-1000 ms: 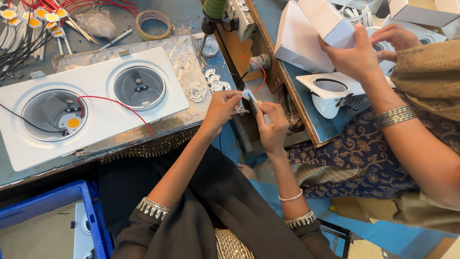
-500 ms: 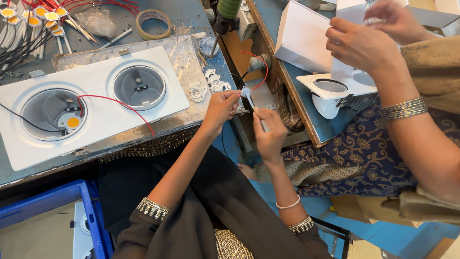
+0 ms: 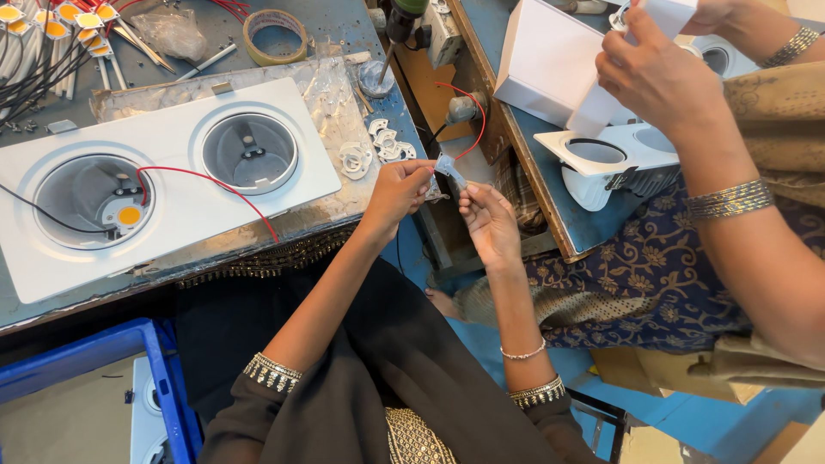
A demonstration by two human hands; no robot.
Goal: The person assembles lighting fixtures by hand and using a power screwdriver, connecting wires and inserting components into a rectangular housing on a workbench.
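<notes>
The small clear plastic clip (image 3: 449, 167) sits pinched between both your hands, just off the table edge, in the gap between the two benches.

Starting at your left: the white twin-ring downlight housing (image 3: 163, 180) lies flat on the bench, a yellow LED chip (image 3: 129, 215) seated in its left cup, with a red wire (image 3: 210, 185) running out of that cup and across the plate. The right cup looks empty. A loose heap of white clips (image 3: 378, 150) lies near the bench corner.

Your left hand (image 3: 397, 191) has thumb and fingertips closed on one end of the clip; your right hand (image 3: 488, 216) closes its fingers on the other end. To my eye you are readying or separating this one piece before it goes to the housing; the next move calls for a firm pinch and a clear view of its orientation.

Farther right, a co-worker's hand (image 3: 657, 82) grips a white carton (image 3: 559, 60) over a second fitting (image 3: 601, 159).

The clip's exact shape is too small to make out, and the co-worker's other hand is cut off at the top edge.
</notes>
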